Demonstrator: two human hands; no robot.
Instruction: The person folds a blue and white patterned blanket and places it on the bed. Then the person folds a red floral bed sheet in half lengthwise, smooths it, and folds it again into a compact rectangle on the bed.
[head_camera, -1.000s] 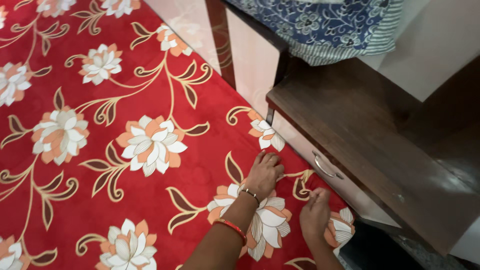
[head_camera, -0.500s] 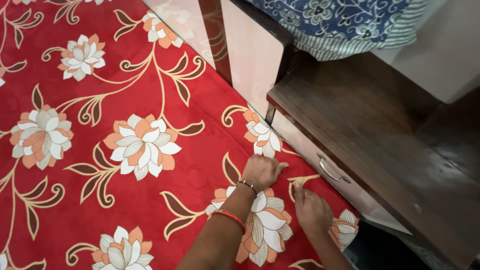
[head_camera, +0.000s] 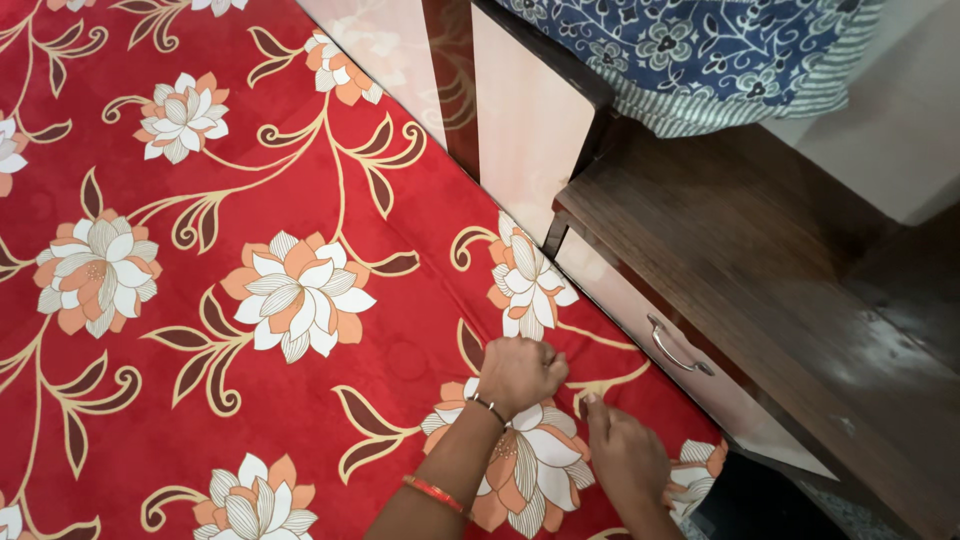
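Note:
A red bedsheet (head_camera: 330, 180) with large white and orange flowers covers the bed. My left hand (head_camera: 517, 372), with a thin bracelet and a red bangle on the arm, rests on it near the bed's right edge, its fingers curled into the fabric. My right hand (head_camera: 625, 455) lies just to the right, pressed flat on the sheet with a finger stretched towards the left hand. Both hands sit on a flower print close to the bedside table.
A dark wooden bedside table (head_camera: 740, 260) stands against the bed's right edge, its pale drawer shut, with a metal handle (head_camera: 678, 350). A glossy cream panel (head_camera: 520, 130) rises behind it. A blue patterned cloth (head_camera: 700, 50) hangs at the top right.
My left hand has curled from flat into a fist on the sheet. My right hand has slid slightly towards me. The view has shifted a little, showing more sheet by the table.

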